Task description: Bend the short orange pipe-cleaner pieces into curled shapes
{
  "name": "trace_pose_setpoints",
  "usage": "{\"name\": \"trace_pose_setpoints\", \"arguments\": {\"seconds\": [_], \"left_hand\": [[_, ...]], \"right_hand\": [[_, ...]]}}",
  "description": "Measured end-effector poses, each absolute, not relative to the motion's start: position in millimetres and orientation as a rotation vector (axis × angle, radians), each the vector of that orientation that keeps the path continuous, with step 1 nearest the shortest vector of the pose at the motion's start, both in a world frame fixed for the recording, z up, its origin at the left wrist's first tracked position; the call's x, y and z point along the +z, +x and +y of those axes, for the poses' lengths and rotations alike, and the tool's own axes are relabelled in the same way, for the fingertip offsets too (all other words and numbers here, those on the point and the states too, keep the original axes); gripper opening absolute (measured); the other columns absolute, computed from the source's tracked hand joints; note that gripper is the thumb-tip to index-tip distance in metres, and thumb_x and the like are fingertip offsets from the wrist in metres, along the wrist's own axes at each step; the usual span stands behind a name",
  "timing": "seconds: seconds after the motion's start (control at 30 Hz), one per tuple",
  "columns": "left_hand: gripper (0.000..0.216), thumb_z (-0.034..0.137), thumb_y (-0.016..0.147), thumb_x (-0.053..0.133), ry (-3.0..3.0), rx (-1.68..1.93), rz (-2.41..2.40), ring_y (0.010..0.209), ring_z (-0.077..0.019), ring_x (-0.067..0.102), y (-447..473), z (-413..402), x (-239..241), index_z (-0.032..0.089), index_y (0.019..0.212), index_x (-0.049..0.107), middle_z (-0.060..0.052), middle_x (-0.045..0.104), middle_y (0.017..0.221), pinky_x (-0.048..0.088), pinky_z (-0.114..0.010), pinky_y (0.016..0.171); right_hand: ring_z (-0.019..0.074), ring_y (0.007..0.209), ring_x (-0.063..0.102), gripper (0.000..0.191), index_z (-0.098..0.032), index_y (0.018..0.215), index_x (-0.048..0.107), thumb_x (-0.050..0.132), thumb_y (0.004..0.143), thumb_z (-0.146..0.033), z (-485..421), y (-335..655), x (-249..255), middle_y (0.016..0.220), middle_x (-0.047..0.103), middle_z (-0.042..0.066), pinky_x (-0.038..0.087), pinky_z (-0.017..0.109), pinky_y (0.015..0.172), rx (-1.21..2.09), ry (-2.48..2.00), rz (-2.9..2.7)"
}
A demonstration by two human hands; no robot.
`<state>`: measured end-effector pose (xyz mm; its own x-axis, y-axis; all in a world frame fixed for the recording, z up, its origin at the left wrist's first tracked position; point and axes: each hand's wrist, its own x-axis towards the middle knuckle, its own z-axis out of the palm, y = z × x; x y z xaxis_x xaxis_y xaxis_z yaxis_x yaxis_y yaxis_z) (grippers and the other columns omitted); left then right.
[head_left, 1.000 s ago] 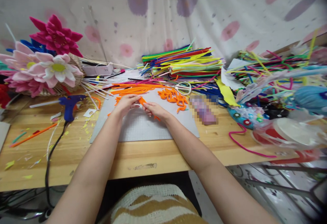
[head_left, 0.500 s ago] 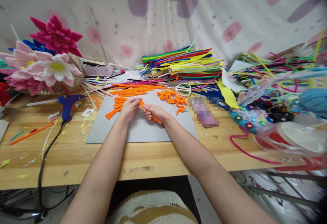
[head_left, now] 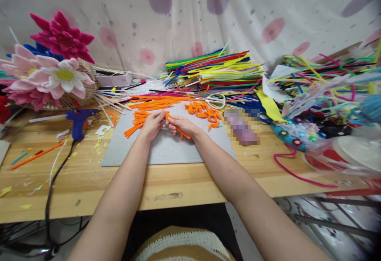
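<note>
Both hands meet over a grey cutting mat (head_left: 166, 150) on the wooden table. My left hand (head_left: 153, 124) and my right hand (head_left: 181, 125) are closed, pinching the same orange pipe cleaner (head_left: 178, 128), which sticks out below my right fingers. Just left of my left hand lies a loose bunch of short orange pipe cleaners (head_left: 135, 123). Longer orange ones (head_left: 154, 103) lie behind the hands, and a heap of bent orange pieces (head_left: 205, 112) sits to the right.
Scissors (head_left: 216, 100) lie behind the bent pieces. A blue glue gun (head_left: 77, 119) with its black cord lies at the left, near large felt flowers (head_left: 56, 74). Stacks of coloured pipe cleaners (head_left: 214, 70) fill the back and right. A pink pipe cleaner (head_left: 291, 169) curls at the right.
My hands stayed close together on the orange pipe cleaner, turning it a little between the fingers. The bunch of short orange pieces left of my left hand has come into sight.
</note>
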<state>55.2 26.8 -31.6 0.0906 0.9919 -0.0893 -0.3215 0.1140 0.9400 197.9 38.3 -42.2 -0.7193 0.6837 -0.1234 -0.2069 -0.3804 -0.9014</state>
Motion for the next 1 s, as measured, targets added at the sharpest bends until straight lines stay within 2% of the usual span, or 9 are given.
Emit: {"name": "trace_pose_setpoints", "arguments": {"seconds": [0.13,0.3,0.4,0.57,0.8,0.9,1.0], "left_hand": [[0.026,0.035,0.063,0.071,0.948,1.238,1.004,0.038,-0.0044,0.041,56,29,-32,0.012,0.07,0.059,0.004,0.049,0.044,0.03,-0.018,0.041],[0.025,0.033,0.063,0.07,0.912,1.332,1.033,0.036,-0.0043,0.039,56,37,-38,0.013,0.065,0.056,0.006,0.045,0.041,0.029,-0.018,0.039],[0.024,0.034,0.063,0.071,0.847,1.394,1.054,0.038,-0.0042,0.042,56,40,-39,0.013,0.068,0.059,0.006,0.045,0.045,0.032,-0.018,0.04],[0.031,0.036,0.06,0.073,0.87,1.289,0.963,0.047,-0.0051,0.048,58,39,-38,0.012,0.077,0.064,0.003,0.051,0.054,0.037,-0.018,0.044],[0.024,0.032,0.061,0.072,0.925,1.414,1.039,0.04,-0.004,0.043,58,42,-42,0.012,0.062,0.059,0.006,0.043,0.046,0.033,-0.018,0.042],[0.025,0.034,0.062,0.072,0.839,1.445,1.068,0.041,-0.0034,0.041,57,43,-41,0.013,0.064,0.059,0.007,0.042,0.047,0.036,-0.017,0.043],[0.026,0.036,0.063,0.071,0.813,1.436,1.042,0.045,-0.0039,0.044,59,42,-40,0.013,0.068,0.06,0.006,0.046,0.052,0.041,-0.017,0.046]], "right_hand": [[0.0077,0.047,0.05,0.02,-0.014,0.079,0.051,0.052,0.082,-0.033,39,195,-40,0.053,0.054,-0.003,0.04,0.02,0.05,2.104,-0.7,-1.338],[0.0094,0.049,0.054,0.019,-0.015,0.08,0.05,0.05,0.083,-0.033,41,192,-37,0.056,0.058,-0.001,0.044,0.022,0.053,2.146,-0.723,-1.315],[0.0076,0.047,0.05,0.02,-0.014,0.077,0.051,0.05,0.083,-0.032,44,193,-38,0.054,0.055,-0.002,0.041,0.02,0.05,2.087,-0.767,-1.301],[0.0041,0.039,0.033,0.022,-0.014,0.07,0.047,0.051,0.083,-0.032,46,193,-39,0.044,0.038,-0.008,0.029,0.017,0.042,2.05,-0.771,-1.248],[0.0057,0.043,0.038,0.021,-0.014,0.076,0.051,0.047,0.085,-0.033,45,196,-36,0.049,0.042,-0.005,0.032,0.018,0.045,2.032,-0.757,-1.377],[0.0044,0.041,0.034,0.018,-0.014,0.075,0.049,0.048,0.084,-0.029,47,198,-38,0.049,0.039,-0.007,0.028,0.016,0.042,2.11,-0.762,-1.382],[0.0033,0.039,0.028,0.018,-0.015,0.07,0.044,0.047,0.084,-0.026,49,197,-42,0.047,0.034,-0.008,0.024,0.015,0.04,2.089,-0.79,-1.351]]}}
